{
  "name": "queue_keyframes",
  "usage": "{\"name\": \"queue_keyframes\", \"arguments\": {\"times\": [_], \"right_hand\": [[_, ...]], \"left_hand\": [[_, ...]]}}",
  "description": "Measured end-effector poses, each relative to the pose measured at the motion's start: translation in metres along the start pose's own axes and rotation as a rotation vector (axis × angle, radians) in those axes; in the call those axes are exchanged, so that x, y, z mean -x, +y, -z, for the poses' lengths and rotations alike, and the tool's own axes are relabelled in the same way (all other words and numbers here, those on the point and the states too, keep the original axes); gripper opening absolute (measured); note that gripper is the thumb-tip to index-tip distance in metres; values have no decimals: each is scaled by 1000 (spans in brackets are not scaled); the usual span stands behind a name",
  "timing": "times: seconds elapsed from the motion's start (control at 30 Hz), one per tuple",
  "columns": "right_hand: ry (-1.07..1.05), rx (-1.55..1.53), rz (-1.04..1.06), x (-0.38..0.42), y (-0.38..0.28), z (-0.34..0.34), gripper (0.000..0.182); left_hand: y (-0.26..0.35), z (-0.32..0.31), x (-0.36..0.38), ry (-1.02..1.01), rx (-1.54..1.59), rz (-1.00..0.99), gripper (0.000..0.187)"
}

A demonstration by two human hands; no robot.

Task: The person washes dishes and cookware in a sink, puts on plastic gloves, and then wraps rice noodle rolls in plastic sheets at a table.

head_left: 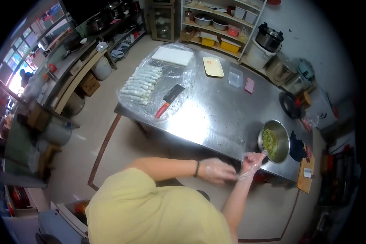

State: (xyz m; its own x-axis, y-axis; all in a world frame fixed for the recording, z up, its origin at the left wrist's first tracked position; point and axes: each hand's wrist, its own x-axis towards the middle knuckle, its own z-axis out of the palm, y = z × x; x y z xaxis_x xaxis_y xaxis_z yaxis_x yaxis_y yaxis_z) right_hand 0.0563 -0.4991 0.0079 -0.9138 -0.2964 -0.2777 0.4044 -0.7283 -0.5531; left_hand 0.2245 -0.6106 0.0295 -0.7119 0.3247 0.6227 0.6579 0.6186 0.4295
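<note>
My left hand (218, 171), in a clear plastic glove and with a dark bracelet at the wrist, reaches across to my right wrist. Its fingers are slightly blurred and pinch the cuff of the right hand's plastic glove (245, 175). My right hand (253, 162), gloved as well, is beside the near rim of a steel bowl (286, 141), its fingers curled and the thumb side pointing at the bowl. I make out nothing held in it. Chopped green and yellow filling (270, 143) lies inside the bowl.
On the steel table (227, 110), plastic film carries several rolls in clear wrap (140, 86), a white board (172, 56) and a red-handled cleaver (170, 100). Farther back are a cream tray (213, 66), a clear container (235, 77) and a pink packet (249, 85). A wooden board (306, 175) is right.
</note>
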Motion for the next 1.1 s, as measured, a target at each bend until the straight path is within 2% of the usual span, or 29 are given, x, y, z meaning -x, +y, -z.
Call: {"name": "queue_keyframes", "arguments": {"times": [0.03, 0.1, 0.13, 0.17, 0.2, 0.23, 0.3, 0.37, 0.4, 0.47, 0.5, 0.57, 0.63, 0.7, 0.77, 0.83, 0.87, 0.93, 0.97, 1.0, 1.03, 1.07, 1.1], "right_hand": [[4, -1, 2, -10, 7, -4, 41], [-69, 211, -186, -36, 24, -9, 31], [-141, 219, -231, -53, 41, -10, 18], [-86, 282, -210, -64, 64, -28, 27], [-60, 313, -246, -76, 86, -47, 26], [-34, 340, -279, -89, 110, -66, 25], [-168, 402, -384, -126, 167, -95, 29], [-162, 427, -428, -154, 238, -141, 31], [-149, 411, -491, -163, 273, -163, 30], [-161, 358, -630, -190, 348, -195, 28], [-188, 322, -702, -205, 382, -206, 26], [-207, 347, -802, -220, 431, -236, 21], [-105, 399, -758, -233, 471, -253, 19], [41, 413, -783, -251, 500, -260, 20], [66, 351, -758, -270, 521, -270, 21], [109, 512, -495, -284, 534, -277, 22], [118, 534, -439, -291, 539, -281, 25], [88, 485, -388, -299, 539, -292, 23], [52, 434, -337, -303, 537, -298, 22], [56, 435, -334, -309, 532, -303, 22], [-54, 431, -470, -317, 525, -305, 31], [-164, 423, -605, -323, 516, -307, 41], [-273, 411, -738, -329, 509, -310, 51]], "left_hand": [[-16, 22, 13, -21, -25, 133, 37], [-76, 53, 61, 239, -304, 230, 31], [-101, 82, 80, 376, -158, 573, 27], [-119, 125, 88, 380, -211, 855, 23], [-151, 163, 101, 504, -208, 963, 20], [-193, 187, 127, 711, -61, 941, 20], [-273, 259, 172, 825, 133, 1055, 27], [-316, 323, 187, 1064, 496, 1286, 31], [-344, 343, 204, 1047, 508, 1295, 31], [-406, 369, 246, 1339, 861, 1392, 29], [-431, 376, 262, 1331, 868, 1400, 29], [-473, 381, 292, 1436, 1092, 1523, 23], [-503, 379, 311, 1437, 1099, 1559, 24], [-517, 380, 311, 1576, 1123, 1601, 24], [-536, 387, 315, 1577, 1154, 1571, 27], [-549, 394, 316, 1506, 1147, 1580, 30], [-553, 397, 316, 1503, 1152, 1587, 30], [-558, 405, 311, 1563, 1259, 1292, 36], [-558, 411, 310, 1558, 1263, 1294, 36], [-556, 417, 311, 1436, 1345, 1276, 41], [-553, 424, 311, 1311, 1422, 1256, 46], [-550, 433, 309, 1232, 1395, 1390, 58], [-550, 443, 308, 1223, 1400, 1395, 58]]}}
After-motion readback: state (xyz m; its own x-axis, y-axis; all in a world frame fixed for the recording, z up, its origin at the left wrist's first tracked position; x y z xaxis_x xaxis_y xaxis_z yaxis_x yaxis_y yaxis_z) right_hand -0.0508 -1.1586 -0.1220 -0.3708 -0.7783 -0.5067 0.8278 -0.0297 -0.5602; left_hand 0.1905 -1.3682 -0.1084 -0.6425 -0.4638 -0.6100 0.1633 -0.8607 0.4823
